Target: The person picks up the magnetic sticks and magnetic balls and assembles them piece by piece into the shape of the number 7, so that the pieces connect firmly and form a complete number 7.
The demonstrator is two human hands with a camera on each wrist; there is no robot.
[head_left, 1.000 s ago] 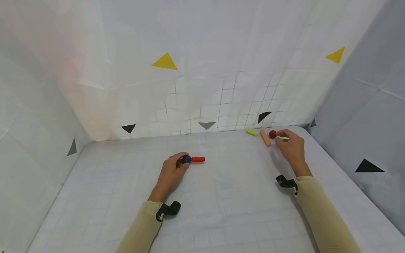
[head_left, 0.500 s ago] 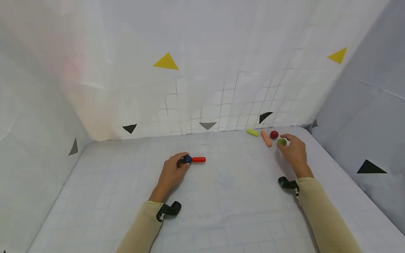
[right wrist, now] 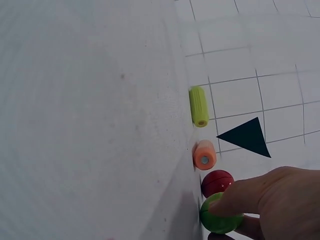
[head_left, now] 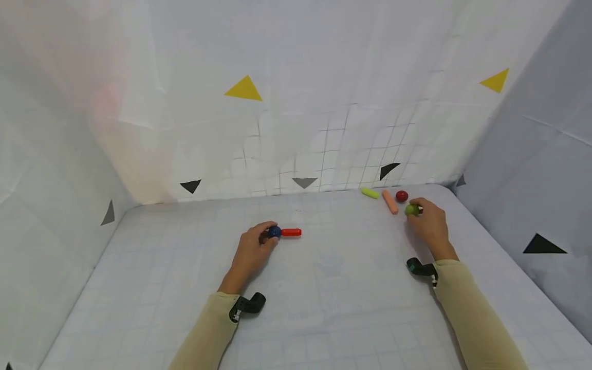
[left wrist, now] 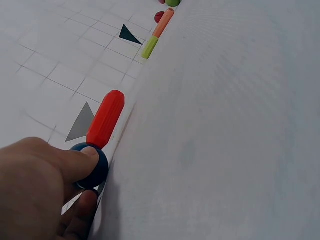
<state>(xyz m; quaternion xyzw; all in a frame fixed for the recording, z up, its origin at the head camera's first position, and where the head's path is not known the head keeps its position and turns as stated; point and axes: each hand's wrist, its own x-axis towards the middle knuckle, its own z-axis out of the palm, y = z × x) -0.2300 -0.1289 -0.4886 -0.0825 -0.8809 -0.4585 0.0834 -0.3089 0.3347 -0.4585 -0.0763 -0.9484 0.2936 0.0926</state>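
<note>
A: Start with the blue ball (head_left: 275, 232), just left of centre in the head view, and the red rod (head_left: 291, 232) pointing right from it, end against ball!

B: And the left hand (head_left: 250, 252) has thumb and fingers clamped on that ball. Is the rod fitted in?

A: Fitted or merely touching, I can't tell, but I'd call that pair the part that's done.

B: Over to the right of the frame: the green ball (head_left: 410, 209), pinched between the thumb and fingers of the right hand (head_left: 430, 223)!

A: Any rod on it?

B: None shows. I'd judge that one unjoined. Just above it, the red ball (head_left: 402, 196); beside that, the orange rod (head_left: 390, 201), slanting; farther left, the yellow-green rod (head_left: 370, 193).

A: No fingers on those three! By my reckoning, they and the green ball are what's left.

B: All on the white table (head_left: 324, 308), that loose trio near the wall (head_left: 287, 128) with its black triangle (head_left: 390, 170).
</note>
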